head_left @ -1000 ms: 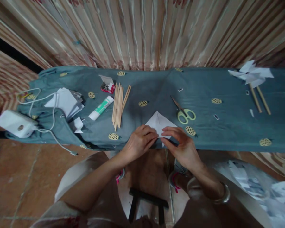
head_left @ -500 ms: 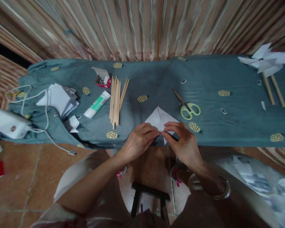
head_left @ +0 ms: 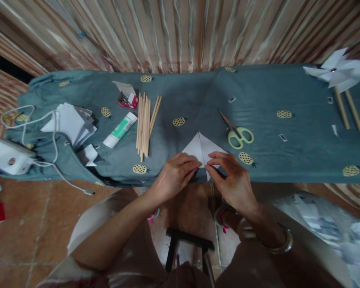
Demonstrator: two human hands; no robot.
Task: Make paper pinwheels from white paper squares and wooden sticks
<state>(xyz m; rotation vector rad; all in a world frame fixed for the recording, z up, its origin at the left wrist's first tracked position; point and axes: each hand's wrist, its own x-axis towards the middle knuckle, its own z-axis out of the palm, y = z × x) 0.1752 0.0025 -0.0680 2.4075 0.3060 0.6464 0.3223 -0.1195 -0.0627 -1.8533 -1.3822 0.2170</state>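
Note:
A white sheet of paper [head_left: 198, 145] lies at the near edge of the cloth-covered table, one corner pointing away from me and a crease or slit running down its middle. My left hand [head_left: 180, 170] pinches its near part from the left. From the right, my right hand [head_left: 228, 174] grips the same paper between thumb and fingers, the two sets of fingertips almost touching. A small white tip shows below the right fingers. Just right of the paper rest scissors [head_left: 240, 137] with pale green handles.
Wooden sticks [head_left: 143, 128], a glue tube [head_left: 120, 130] and an open red box of small metal pins [head_left: 128, 98] lie to the left. Beyond are stacked paper pieces [head_left: 72, 124] and a white power strip [head_left: 10, 156] with cable. A paper pinwheel [head_left: 339, 72] sits far right.
My right fingertips have shifted slightly apart from the left ones, showing a little more of the paper's middle. The camera view has moved slightly; the other things lie as before.

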